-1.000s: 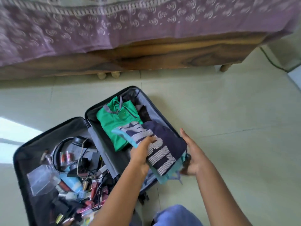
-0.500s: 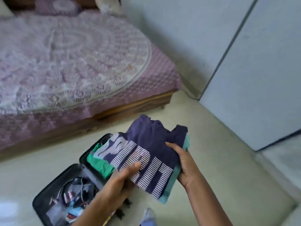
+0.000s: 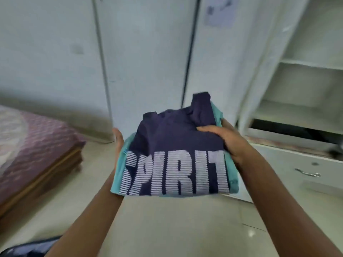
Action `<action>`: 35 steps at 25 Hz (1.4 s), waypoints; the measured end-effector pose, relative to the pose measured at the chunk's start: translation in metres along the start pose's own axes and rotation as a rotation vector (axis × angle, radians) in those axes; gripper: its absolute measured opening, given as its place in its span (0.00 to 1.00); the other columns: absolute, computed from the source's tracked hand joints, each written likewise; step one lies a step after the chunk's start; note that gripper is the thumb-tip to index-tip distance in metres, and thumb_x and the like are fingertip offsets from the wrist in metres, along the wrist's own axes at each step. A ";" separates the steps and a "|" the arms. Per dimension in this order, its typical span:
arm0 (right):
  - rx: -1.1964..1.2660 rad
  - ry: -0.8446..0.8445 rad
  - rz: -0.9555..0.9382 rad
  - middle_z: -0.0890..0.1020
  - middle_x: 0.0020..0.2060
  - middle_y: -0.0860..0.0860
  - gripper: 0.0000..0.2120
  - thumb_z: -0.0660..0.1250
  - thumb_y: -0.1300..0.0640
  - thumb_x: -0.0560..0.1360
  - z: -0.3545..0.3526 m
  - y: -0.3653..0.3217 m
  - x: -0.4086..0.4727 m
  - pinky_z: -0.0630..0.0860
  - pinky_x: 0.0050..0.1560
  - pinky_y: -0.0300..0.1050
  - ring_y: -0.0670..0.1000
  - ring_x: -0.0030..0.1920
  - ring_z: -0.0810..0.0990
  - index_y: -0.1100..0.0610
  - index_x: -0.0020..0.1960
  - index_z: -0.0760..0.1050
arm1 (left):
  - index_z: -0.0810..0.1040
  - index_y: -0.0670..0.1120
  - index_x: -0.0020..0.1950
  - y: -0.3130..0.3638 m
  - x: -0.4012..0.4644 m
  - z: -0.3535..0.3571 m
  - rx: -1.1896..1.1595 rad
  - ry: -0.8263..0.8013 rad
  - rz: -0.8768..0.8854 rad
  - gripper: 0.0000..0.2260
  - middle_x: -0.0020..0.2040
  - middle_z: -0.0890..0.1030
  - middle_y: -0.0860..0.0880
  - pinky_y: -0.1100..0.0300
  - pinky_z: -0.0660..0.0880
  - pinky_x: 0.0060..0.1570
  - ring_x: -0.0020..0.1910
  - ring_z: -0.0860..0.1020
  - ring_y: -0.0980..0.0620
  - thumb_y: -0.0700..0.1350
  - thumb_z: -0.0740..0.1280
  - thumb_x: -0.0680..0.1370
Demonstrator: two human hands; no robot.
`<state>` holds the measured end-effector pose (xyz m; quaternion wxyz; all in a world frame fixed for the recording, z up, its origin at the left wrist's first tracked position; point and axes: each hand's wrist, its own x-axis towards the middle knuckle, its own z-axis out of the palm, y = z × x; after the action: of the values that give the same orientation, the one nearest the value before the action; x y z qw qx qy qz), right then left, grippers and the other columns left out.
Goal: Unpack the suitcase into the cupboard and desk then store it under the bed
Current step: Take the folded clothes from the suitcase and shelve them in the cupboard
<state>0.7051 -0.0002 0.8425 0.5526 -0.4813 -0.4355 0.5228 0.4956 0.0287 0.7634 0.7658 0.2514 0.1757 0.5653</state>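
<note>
1. The right hand (image 3: 229,140) has its thumb lying across the top of a folded navy shirt (image 3: 178,145), with the other fingers tucked out of sight beneath the stack, so thumb and fingers clamp the cloth from above and below.
2. The left hand (image 3: 118,143) cups the stack's left edge. Only the hand's side shows; its fingers appear to go underneath, but how they lie cannot be told.
3. Judging by this hold, gripping both sides keeps the folds flat and stops the layers from sliding apart while they are carried.
4. The navy shirt bears the word "SPIRIT" in striped white letters and lies on a teal garment (image 3: 232,180), whose edges show on the left, right and bottom.
5. Count: two hands, two folded garments visible. Whether more lie hidden between them cannot be told.
6. The stack is held in the air, over the floor, in front of a white cupboard (image 3: 148,62).
7. To the right, open shelves (image 3: 311,64) stand bare, likely the destination; below them is one drawer handle (image 3: 307,173).
8. One bed (image 3: 37,145) with a purple cover sits at left.
9. The suitcase is not clearly in view.
</note>
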 end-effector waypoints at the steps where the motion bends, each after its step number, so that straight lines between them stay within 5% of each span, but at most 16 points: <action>1: -0.095 0.069 0.015 0.84 0.50 0.57 0.21 0.70 0.68 0.70 -0.040 -0.012 -0.009 0.81 0.38 0.42 0.52 0.42 0.84 0.59 0.62 0.74 | 0.82 0.44 0.43 -0.016 0.004 0.029 0.010 -0.037 -0.090 0.27 0.40 0.84 0.44 0.56 0.80 0.38 0.40 0.83 0.47 0.63 0.52 0.77; 5: -0.267 0.309 0.004 0.83 0.51 0.55 0.19 0.71 0.67 0.70 -0.207 -0.039 -0.057 0.81 0.43 0.43 0.52 0.46 0.83 0.58 0.59 0.73 | 0.81 0.39 0.55 -0.117 0.035 0.144 0.455 -0.326 -0.426 0.15 0.51 0.83 0.38 0.47 0.80 0.48 0.44 0.82 0.41 0.45 0.66 0.73; 8: -0.274 0.436 -0.094 0.81 0.53 0.55 0.21 0.70 0.67 0.71 -0.305 -0.071 -0.070 0.79 0.46 0.45 0.54 0.51 0.81 0.57 0.62 0.70 | 0.76 0.40 0.61 -0.186 0.069 0.221 0.686 -0.433 -0.380 0.19 0.50 0.84 0.40 0.52 0.82 0.41 0.42 0.83 0.44 0.40 0.70 0.71; 12: -0.384 0.541 -0.237 0.81 0.54 0.55 0.21 0.68 0.66 0.73 -0.412 -0.122 -0.060 0.79 0.49 0.48 0.54 0.52 0.80 0.55 0.63 0.69 | 0.72 0.48 0.65 -0.253 0.126 0.306 1.035 -0.752 -0.322 0.29 0.57 0.82 0.46 0.49 0.78 0.55 0.55 0.81 0.45 0.37 0.76 0.66; 15: -0.486 0.605 -0.322 0.80 0.53 0.53 0.18 0.69 0.62 0.74 -0.457 -0.158 -0.021 0.77 0.56 0.54 0.54 0.53 0.80 0.53 0.62 0.70 | 0.74 0.44 0.62 -0.269 0.177 0.355 1.071 -0.651 -0.095 0.28 0.52 0.84 0.45 0.52 0.80 0.51 0.51 0.83 0.47 0.31 0.76 0.64; 19: -0.592 0.712 -0.499 0.79 0.48 0.51 0.09 0.67 0.59 0.75 -0.498 -0.207 0.063 0.77 0.52 0.50 0.52 0.49 0.78 0.51 0.52 0.70 | 0.71 0.49 0.63 -0.275 0.275 0.416 1.004 -0.544 0.182 0.24 0.53 0.82 0.47 0.60 0.80 0.43 0.46 0.83 0.53 0.34 0.72 0.71; 28: -1.049 0.819 -0.596 0.79 0.53 0.59 0.16 0.61 0.51 0.79 -0.564 -0.314 0.300 0.70 0.47 0.48 0.62 0.53 0.77 0.57 0.63 0.65 | 0.64 0.50 0.72 -0.269 0.519 0.497 1.157 -0.389 0.517 0.24 0.62 0.76 0.48 0.49 0.73 0.62 0.59 0.77 0.47 0.40 0.65 0.78; 31: -1.044 0.776 -0.605 0.79 0.53 0.61 0.17 0.60 0.50 0.79 -0.579 -0.335 0.376 0.71 0.48 0.50 0.63 0.54 0.77 0.56 0.64 0.64 | 0.63 0.48 0.73 -0.259 0.584 0.516 1.294 -0.263 0.640 0.24 0.65 0.75 0.45 0.52 0.71 0.63 0.61 0.75 0.43 0.40 0.64 0.78; 35: -0.970 0.685 -0.615 0.79 0.55 0.61 0.16 0.61 0.51 0.79 -0.597 -0.347 0.484 0.70 0.49 0.48 0.62 0.55 0.77 0.58 0.63 0.66 | 0.67 0.47 0.72 -0.248 0.654 0.529 1.635 0.028 0.829 0.21 0.64 0.76 0.43 0.60 0.68 0.52 0.60 0.75 0.42 0.44 0.64 0.79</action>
<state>1.3836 0.4399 1.0804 0.5045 -0.6680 -0.5384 -0.0962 1.1766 0.4962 1.0577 0.0832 0.7512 0.4259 0.4974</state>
